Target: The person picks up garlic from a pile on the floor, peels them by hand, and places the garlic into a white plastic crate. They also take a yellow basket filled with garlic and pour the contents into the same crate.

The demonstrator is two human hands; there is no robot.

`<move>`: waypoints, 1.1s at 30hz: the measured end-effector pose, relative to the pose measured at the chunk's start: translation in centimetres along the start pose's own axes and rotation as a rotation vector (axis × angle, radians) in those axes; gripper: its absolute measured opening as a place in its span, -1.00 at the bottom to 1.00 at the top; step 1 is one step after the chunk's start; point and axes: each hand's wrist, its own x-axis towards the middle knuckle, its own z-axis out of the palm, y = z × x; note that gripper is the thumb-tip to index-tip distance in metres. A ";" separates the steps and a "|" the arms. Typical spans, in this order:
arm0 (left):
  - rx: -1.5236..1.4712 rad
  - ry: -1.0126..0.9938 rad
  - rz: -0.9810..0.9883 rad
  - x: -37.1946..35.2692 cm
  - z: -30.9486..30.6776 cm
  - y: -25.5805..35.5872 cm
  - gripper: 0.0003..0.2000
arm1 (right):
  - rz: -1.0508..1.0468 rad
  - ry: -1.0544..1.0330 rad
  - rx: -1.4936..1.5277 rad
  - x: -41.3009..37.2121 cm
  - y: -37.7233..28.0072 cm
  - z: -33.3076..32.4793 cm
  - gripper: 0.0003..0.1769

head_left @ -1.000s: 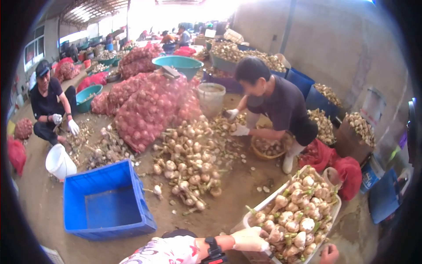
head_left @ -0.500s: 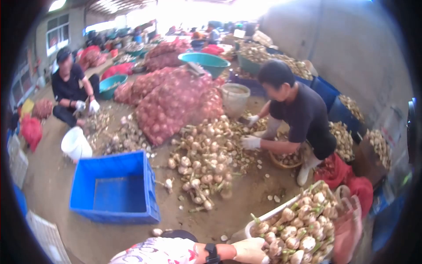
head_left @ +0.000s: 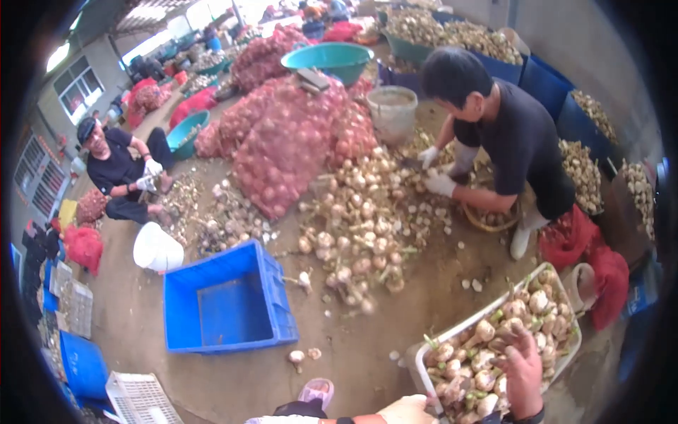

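A white plastic crate (head_left: pixel 460 326) heaped with garlic bulbs (head_left: pixel 526 311) sits low at the right, right in front of me. My left hand (head_left: pixel 407 411), in a white glove, grips the crate's near left corner. My right hand (head_left: pixel 523 369) is bare and lies over the crate's near rim, fingers curled onto the bulbs. Its thumb is hidden. A dark watch band shows on my left wrist at the bottom edge.
An empty blue crate (head_left: pixel 227 302) stands on the floor to the left, by a loose garlic pile (head_left: pixel 357 230). Red net sacks (head_left: pixel 289 141) are stacked behind. A person in black (head_left: pixel 512 141) crouches by a basket (head_left: pixel 491 220); another person (head_left: pixel 116 169) sits at the left. A white bucket (head_left: pixel 155 247) stands near.
The view has tipped down and swung right, so the crates sit closer. My right hand has come up from the crate's far side onto its near rim. My left hand keeps its grip.
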 end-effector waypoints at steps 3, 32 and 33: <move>-0.024 -0.013 -0.117 -1.3 0.6 -0.7 -0.55 | 0.122 -0.006 -0.037 -1.1 1.3 0.4 -0.44; 0.650 0.388 -0.214 -29.6 -10.4 -9.4 -0.65 | -0.074 -0.338 -0.841 -10.5 -11.3 13.0 -0.62; 0.860 0.240 -0.173 -33.4 -11.5 -5.7 -0.65 | 0.121 -0.354 -0.603 -9.5 -15.9 15.2 -0.67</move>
